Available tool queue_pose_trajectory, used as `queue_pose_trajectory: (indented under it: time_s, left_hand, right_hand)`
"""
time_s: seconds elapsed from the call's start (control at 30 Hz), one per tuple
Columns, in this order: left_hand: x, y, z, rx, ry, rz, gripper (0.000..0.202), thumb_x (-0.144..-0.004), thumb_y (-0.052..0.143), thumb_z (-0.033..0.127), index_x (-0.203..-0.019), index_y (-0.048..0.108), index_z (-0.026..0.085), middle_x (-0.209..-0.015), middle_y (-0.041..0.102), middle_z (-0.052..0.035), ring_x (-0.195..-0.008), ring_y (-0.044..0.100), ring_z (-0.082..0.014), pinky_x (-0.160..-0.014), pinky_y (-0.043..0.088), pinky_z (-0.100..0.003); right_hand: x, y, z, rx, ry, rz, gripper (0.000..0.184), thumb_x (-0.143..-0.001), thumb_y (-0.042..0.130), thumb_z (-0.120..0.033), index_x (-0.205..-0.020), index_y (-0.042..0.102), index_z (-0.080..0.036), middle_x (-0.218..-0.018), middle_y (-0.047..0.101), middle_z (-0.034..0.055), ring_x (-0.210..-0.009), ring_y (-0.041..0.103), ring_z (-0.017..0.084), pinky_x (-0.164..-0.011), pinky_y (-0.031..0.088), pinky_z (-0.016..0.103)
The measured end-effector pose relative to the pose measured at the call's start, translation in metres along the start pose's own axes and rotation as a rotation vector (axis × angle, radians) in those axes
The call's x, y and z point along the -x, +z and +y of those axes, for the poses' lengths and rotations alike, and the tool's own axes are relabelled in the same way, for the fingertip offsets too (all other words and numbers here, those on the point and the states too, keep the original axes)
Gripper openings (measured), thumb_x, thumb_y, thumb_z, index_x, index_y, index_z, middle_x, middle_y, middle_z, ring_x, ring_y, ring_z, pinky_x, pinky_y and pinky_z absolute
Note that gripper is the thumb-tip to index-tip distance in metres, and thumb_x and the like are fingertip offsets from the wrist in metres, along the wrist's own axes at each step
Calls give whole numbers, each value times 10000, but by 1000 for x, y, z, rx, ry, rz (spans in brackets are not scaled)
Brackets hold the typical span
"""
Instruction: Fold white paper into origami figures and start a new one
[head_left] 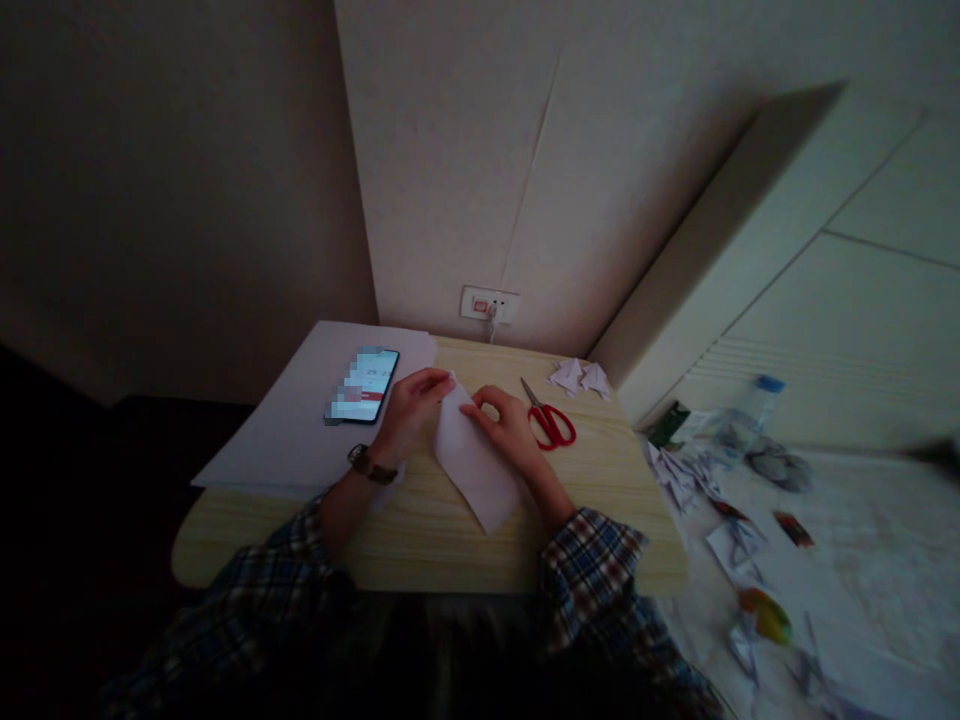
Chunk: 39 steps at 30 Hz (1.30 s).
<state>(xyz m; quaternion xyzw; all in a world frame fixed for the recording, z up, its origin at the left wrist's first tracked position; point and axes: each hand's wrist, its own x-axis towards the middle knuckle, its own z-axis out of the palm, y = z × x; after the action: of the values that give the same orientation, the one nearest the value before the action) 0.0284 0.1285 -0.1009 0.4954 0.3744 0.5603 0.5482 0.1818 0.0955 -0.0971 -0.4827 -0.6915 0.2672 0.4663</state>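
A folded sheet of white paper (478,465), pointed at its far end, is held slantwise above the small wooden table. My left hand (411,402), with a dark watch on the wrist, pinches the paper's far tip between thumb and fingers. My right hand (504,425) grips its right edge a little nearer to me, thumb lying on the paper. To the right of that hand, red-handled scissors (553,424) rest on the table, blades pointing away from me. Left of my left hand, a lit phone (364,386) lies on a stack of white paper (277,430).
Small folded paper pieces (568,376) sit at the table's (420,560) far right corner. A wall socket (489,304) with a plugged-in cable is behind. On the right-hand surface are a plastic bottle (761,405), folded papers (679,475) and a yellow-green item (765,614).
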Motion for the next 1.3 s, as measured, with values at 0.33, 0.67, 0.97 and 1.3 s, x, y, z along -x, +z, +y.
queue_pose_trajectory:
  time_s: [0.33,0.67,0.97,1.3]
  left_hand:
    - [-3,-4,-5,12,33,31,230,-593,776,319,-733,689,159,-791,693,-21,-788,607,-167,-746,467,-278]
    - [-5,-5,-4,158,29,77,205,-570,789,269,-709,684,160,-772,682,-6,-751,594,-130,-725,444,-246]
    - [-1,-3,7,223,151,86,125,-630,741,234,-633,634,171,-663,587,29,-672,515,-92,-662,406,-207]
    - [-2,-6,13,410,68,-56,221,-687,737,320,-701,575,171,-752,554,21,-513,418,-43,-458,325,-169]
  right_hand:
    - [0,-1,4,64,-27,-44,201,-812,593,-326,-684,497,-205,-750,550,-14,-771,527,156,-743,390,262]
    - [0,0,4,90,-23,-38,183,-847,564,-321,-718,537,-193,-752,575,-1,-752,542,152,-720,405,262]
    - [1,-4,-2,406,-245,64,205,-891,523,-294,-715,560,-196,-755,583,42,-772,512,192,-724,396,317]
    - [2,-8,-9,41,-225,82,276,-902,483,-352,-717,624,-203,-794,611,42,-830,569,183,-800,436,323]
